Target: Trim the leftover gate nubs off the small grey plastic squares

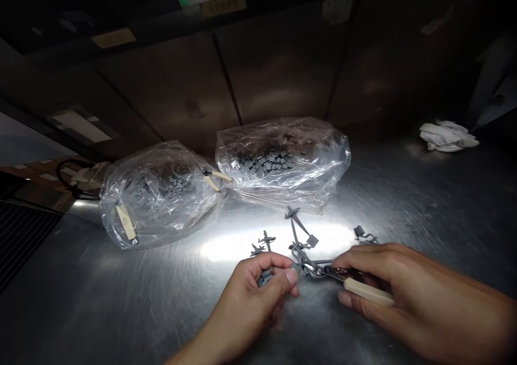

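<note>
The left hand (246, 300) pinches a gray plastic part (265, 278) between fingers pressed together, while the right hand (404, 284) clamps cream-handled cutters (368, 291), their tips at a gray runner (311, 268) on the steel table (121, 306). More runners (301, 241) lie just beyond, then two clear bags (283, 160) of gray pieces, spare cutters (216, 179) against one, and a white rag (448, 136); the labels (223, 5) overhead are too blurred to read.

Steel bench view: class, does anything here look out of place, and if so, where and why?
Small cream-handled pliers lie where the two clear plastic bags of grey parts meet, their metal tips resting on thin plastic that could snag.
</note>
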Demonstrator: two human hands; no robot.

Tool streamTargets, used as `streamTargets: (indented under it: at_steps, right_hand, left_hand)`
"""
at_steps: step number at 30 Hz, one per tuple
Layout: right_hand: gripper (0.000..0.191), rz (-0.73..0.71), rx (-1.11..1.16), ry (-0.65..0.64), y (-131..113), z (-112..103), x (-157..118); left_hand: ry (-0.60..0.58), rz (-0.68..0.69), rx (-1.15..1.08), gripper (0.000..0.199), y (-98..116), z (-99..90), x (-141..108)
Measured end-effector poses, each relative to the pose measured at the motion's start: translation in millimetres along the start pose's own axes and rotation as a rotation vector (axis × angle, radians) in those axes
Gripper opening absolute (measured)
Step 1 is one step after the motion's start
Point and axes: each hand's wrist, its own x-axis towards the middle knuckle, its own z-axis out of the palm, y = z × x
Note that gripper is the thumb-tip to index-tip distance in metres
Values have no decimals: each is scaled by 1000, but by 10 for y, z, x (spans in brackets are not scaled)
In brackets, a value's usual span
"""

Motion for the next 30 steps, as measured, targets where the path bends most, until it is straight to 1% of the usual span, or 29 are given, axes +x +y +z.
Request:
streamTargets:
  at_steps: [3,7,9,14,18,22,28,30]
  right_hand:
    - [16,19,-26,-28,-11,13,0]
    - [22,52,-77,-80,-8,28,-34]
    - [23,58,-78,-69,-5,31,-46]
    - [17,38,-48,-74,-23,30,-27]
    - [21,40,-84,-83,-36,26,-38]
    - [24,33,-91,-93,-57,12,-56]
    - [12,12,41,-28,-99,24,-8]
    - [11,14,53,-15,-102,32,-14]
  left_hand:
    - [-11,-8,47,37,8,7,-15]
    - [7,-16,111,35,41,21,-26]
    - [11,-8,129,35,48,25,-28]
    - [21,2,125,35,18,22,-25]
    - [29,5,127,35,19,34,-39]
    - [39,-5,67,34,39,72,-60]
    - [32,0,-97,36,3,124,-50]
    - [29,6,-117,35,-23,129,-42]
